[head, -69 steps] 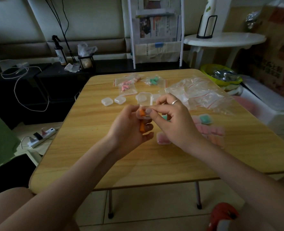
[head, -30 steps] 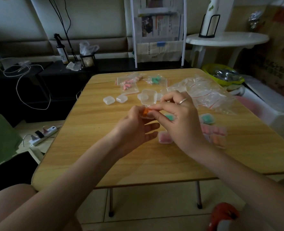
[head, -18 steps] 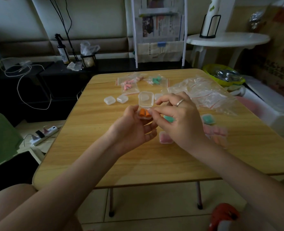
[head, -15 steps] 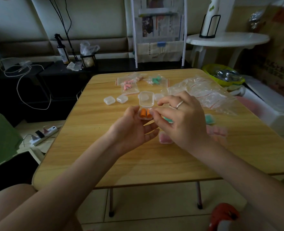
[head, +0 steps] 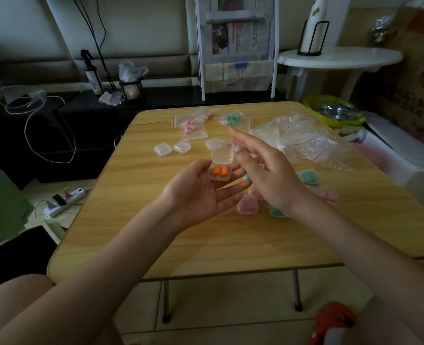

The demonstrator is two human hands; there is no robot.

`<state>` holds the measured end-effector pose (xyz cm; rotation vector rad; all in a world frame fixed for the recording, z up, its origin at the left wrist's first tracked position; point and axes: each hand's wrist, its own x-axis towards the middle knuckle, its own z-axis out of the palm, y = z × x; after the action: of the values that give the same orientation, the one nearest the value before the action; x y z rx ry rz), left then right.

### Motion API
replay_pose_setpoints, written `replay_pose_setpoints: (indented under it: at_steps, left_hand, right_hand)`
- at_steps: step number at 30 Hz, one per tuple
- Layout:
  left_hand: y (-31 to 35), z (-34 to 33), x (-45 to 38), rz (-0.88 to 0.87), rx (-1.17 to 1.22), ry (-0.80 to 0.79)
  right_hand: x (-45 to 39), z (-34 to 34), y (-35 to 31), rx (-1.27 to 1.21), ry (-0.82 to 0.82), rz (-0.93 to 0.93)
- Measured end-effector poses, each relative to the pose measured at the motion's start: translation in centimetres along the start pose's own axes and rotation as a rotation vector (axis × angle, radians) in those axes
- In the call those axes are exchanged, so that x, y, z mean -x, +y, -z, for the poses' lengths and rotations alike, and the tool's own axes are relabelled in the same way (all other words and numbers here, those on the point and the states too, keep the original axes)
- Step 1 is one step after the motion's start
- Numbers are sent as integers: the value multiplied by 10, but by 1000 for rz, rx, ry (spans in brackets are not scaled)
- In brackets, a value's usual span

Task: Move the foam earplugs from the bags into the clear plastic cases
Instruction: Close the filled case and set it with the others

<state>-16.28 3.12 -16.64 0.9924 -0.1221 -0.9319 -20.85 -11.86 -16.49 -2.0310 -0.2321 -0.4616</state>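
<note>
The open case (head: 219,172) is cradled on the left hand (head: 198,192), fingers curled beneath, keeping two orange earplugs (head: 219,171) level inside; the right hand (head: 268,175) is spread, empty, beside the raised lid (head: 222,155), presumably for closing.

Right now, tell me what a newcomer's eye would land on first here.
First, the open clear case with two orange earplugs, held in the left hand above the wooden table. Beside it, the right hand hovers with fingers spread, holding nothing. Behind lie bags of pink earplugs and green earplugs.
</note>
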Motion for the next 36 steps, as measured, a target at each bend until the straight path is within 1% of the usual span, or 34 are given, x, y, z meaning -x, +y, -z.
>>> replay_pose_setpoints:
  at_steps: [1, 5, 8, 10, 15, 17, 23, 27, 30, 34, 36]
  left_hand:
    - [0, 0, 0, 5, 38, -7]
    - [3, 5, 1, -7, 183, -21]
    - [4, 5, 3, -32, 133, -33]
    - [4, 3, 3, -36, 82, -30]
    - [-3, 1, 1, -48, 25, 18]
    - [-4, -1, -1, -58, -11, 43]
    - [-6, 0, -3, -91, -87, 38]
    - [-4, 2, -3, -68, -270, 94]
    - [-2, 3, -3, -48, -404, 175]
    - [1, 2, -3, -102, -410, 289]
    - [3, 3, -2, -145, -414, 340]
  right_hand:
    - [1, 0, -1, -7, -14, 8]
    - [1, -2, 0, 129, 29, 181]
    - [3, -3, 4, 253, 3, 242]
    - [4, -4, 5, 286, -18, 232]
    - [4, -2, -2, 110, -20, 151]
    - [4, -1, -4, 83, -21, 130]
    - [5, -7, -1, 145, -63, 98]
    - [4, -7, 3, 131, -101, 34]
    - [4, -6, 6, 224, -150, -10]
    - [2, -5, 4, 471, -45, -16]
    - [0, -2, 6, 559, -69, -72]
